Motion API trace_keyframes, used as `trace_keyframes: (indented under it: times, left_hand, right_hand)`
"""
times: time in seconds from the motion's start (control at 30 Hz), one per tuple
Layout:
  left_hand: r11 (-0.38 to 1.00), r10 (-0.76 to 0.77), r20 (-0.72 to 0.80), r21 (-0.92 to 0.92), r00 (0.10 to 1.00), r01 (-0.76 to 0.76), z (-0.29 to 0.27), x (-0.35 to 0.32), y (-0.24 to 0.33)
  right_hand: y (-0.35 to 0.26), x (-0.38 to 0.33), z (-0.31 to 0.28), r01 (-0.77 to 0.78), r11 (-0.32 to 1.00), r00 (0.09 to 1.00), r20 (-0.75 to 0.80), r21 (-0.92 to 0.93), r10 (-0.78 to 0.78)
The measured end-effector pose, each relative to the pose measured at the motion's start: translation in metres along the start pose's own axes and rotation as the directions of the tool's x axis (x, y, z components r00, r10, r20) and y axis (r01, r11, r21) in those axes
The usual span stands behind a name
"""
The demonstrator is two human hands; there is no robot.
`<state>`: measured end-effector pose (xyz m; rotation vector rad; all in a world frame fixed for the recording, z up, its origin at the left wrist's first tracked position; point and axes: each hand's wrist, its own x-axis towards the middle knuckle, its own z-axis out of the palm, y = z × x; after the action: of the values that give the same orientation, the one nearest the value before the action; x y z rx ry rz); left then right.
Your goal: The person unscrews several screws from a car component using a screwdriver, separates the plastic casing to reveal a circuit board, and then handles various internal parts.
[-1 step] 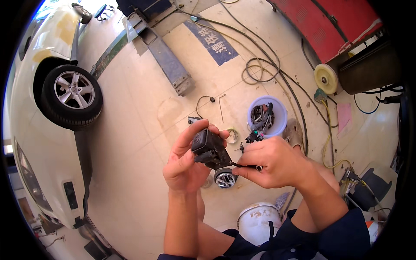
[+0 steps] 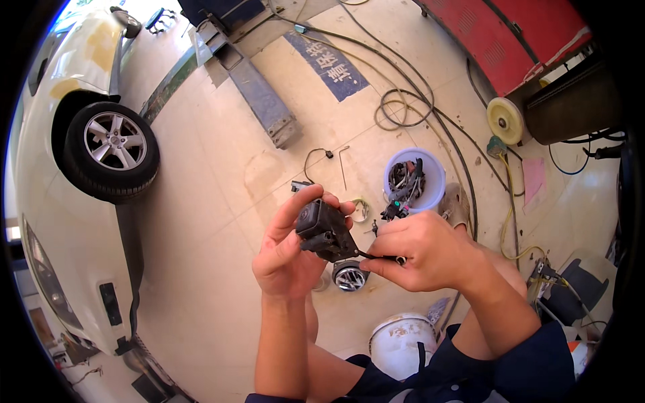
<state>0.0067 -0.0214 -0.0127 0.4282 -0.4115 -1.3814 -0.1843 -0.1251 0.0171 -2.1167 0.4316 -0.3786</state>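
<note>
My left hand (image 2: 287, 252) is closed around a boxy black plastic car part (image 2: 327, 230) with a round, lens-like mark on one face and a stubby tube on its side. From the part's lower right corner runs a thin black cord-like piece (image 2: 376, 256). My right hand (image 2: 426, 252) pinches that piece, and a small shiny end shows by the fingers. Just below the part, a round chrome car badge (image 2: 350, 277) is in view, its top edge partly covered. Beyond my hands lie a small cable with a plug (image 2: 329, 154) and an L-shaped metal rod (image 2: 344, 168).
A lavender basin (image 2: 437, 176) of dark wiring pieces stands past my right hand, beside a roll of tape (image 2: 361, 211). A white bucket (image 2: 403, 339) is between my legs. Left is a pale car (image 2: 80, 235); far right, a red cabinet (image 2: 497, 40). Hoses (image 2: 443, 124) cross the floor.
</note>
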Motion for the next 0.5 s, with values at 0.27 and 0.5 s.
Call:
trace_keyframes:
  times: [0.27,0.5]
  left_hand:
    - [0.998,-0.052,-0.045,-0.035,0.998,0.05,0.001,0.0016,0.0012]
    - [0.964,-0.076,-0.059,-0.26,0.995,0.058,0.0025,0.0016,-0.0019]
  right_hand:
    - [0.0018,-0.0029,0.0025,-0.02,0.999,1.0,-0.025,-0.049,0.018]
    - [0.0009,-0.0017,0.0037,-0.012,1.0,1.0,0.019,0.003,0.012]
